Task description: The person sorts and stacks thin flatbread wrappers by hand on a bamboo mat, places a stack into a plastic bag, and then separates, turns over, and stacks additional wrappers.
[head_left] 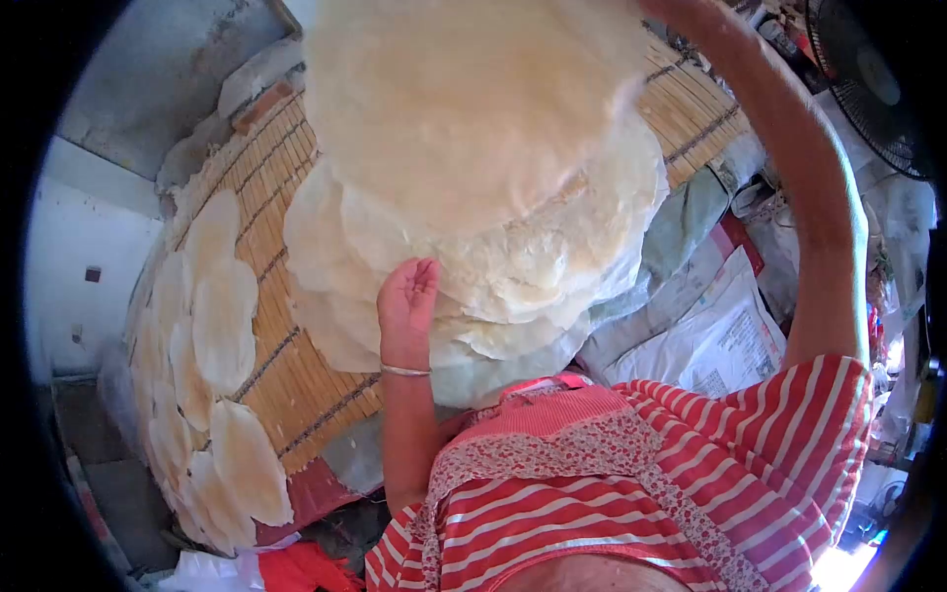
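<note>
Over the stack (533,271) hangs a pale, thin, rounded sheet (464,109).

From here I read a small workshop: sheets (582,242) piled toward twelve, mat (276,331) at nine, fan (873,74) at two.

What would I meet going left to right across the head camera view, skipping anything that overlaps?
Small dark square on the white wall, pale thin rounds spread on the left of the slatted mat, left hand, white printed bag, black fan.
</note>
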### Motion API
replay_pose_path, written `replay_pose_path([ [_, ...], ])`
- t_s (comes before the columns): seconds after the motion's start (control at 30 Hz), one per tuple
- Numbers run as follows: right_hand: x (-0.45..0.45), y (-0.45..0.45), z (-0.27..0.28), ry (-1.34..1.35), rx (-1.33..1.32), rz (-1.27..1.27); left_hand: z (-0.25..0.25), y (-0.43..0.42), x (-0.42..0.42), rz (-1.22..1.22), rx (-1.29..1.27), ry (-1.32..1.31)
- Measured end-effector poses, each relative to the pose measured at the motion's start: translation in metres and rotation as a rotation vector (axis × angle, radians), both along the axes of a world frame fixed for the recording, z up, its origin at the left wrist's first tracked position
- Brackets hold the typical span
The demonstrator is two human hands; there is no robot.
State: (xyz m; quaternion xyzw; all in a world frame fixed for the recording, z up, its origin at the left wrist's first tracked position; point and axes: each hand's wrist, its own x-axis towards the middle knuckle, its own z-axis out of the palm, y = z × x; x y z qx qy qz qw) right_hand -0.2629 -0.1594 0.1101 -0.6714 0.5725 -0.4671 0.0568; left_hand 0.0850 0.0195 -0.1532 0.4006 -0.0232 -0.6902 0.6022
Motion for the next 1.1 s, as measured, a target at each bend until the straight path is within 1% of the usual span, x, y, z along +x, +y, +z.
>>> replay_pose_path([
  [0.03,-0.051,-0.020,-0.048,-0.186,-0.051,0.415,0.008,0.000,-0.003,0.010,-0.013,0.056],
  [0.1,-0.041,0.022,-0.058,0.001,0.305,0.378,0.031,0.001,-0.013,0.036,-0.036,0.162],
  [0.13,-0.059,0.023,-0.092,0.137,0.329,0.269,0.030,-0.001,-0.016,-0.020,-0.058,0.190],
  [0.17,-0.075,0.022,-0.137,0.270,0.352,0.158,0.030,-0.003,-0.019,-0.077,-0.079,0.218],
  [0.2,-0.068,0.036,-0.166,0.108,0.538,-0.156,0.029,-0.005,-0.024,-0.136,-0.100,0.246],
  [0.23,-0.073,0.048,-0.201,0.362,0.383,-0.134,0.026,-0.006,-0.030,-0.149,-0.096,0.215],
  [0.3,-0.050,0.081,-0.231,0.418,0.092,-0.153,0.012,-0.011,-0.045,-0.180,-0.087,0.150],
  [0.33,-0.030,0.098,-0.221,0.380,0.188,-0.016,0.008,-0.012,-0.051,-0.193,-0.082,0.118],
  [0.37,-0.004,0.115,-0.217,0.201,0.267,0.108,0.015,-0.010,-0.056,-0.178,-0.088,0.103],
  [0.43,0.032,0.134,-0.228,0.230,0.265,0.487,0.018,-0.013,-0.062,-0.150,-0.127,0.125],
  [0.47,0.055,0.150,-0.211,0.232,0.411,0.572,0.019,-0.013,-0.063,-0.134,-0.149,0.138],
  [0.5,0.071,0.158,-0.199,0.213,0.458,0.712,0.021,-0.014,-0.063,-0.160,-0.166,0.173],
  [0.53,0.081,0.162,-0.204,0.258,0.295,0.750,0.024,-0.014,-0.062,-0.185,-0.183,0.208],
  [0.57,0.091,0.165,-0.205,0.320,0.192,0.721,0.027,-0.013,-0.061,-0.208,-0.200,0.245],
  [0.6,0.098,0.166,-0.205,0.383,0.089,0.692,0.031,-0.013,-0.062,-0.222,-0.223,0.188],
  [0.7,0.105,0.161,-0.204,0.270,0.401,0.672,0.037,-0.013,-0.067,-0.239,-0.260,0.046],
  [0.8,0.097,0.152,-0.205,0.188,0.390,0.767,0.039,-0.014,-0.074,-0.187,-0.263,-0.011],
  [0.9,0.090,0.147,-0.195,0.090,0.496,0.816,0.046,-0.012,-0.082,-0.131,-0.299,-0.026],
  [1.0,0.086,0.143,-0.189,0.146,0.534,0.814,0.045,-0.012,-0.080,-0.110,-0.315,-0.072],
  [1.07,0.090,0.147,-0.190,0.156,0.514,0.791,0.036,-0.015,-0.077,-0.075,-0.323,-0.122],
  [1.1,0.093,0.148,-0.191,0.161,0.503,0.778,0.031,-0.019,-0.073,-0.100,-0.298,-0.200],
])
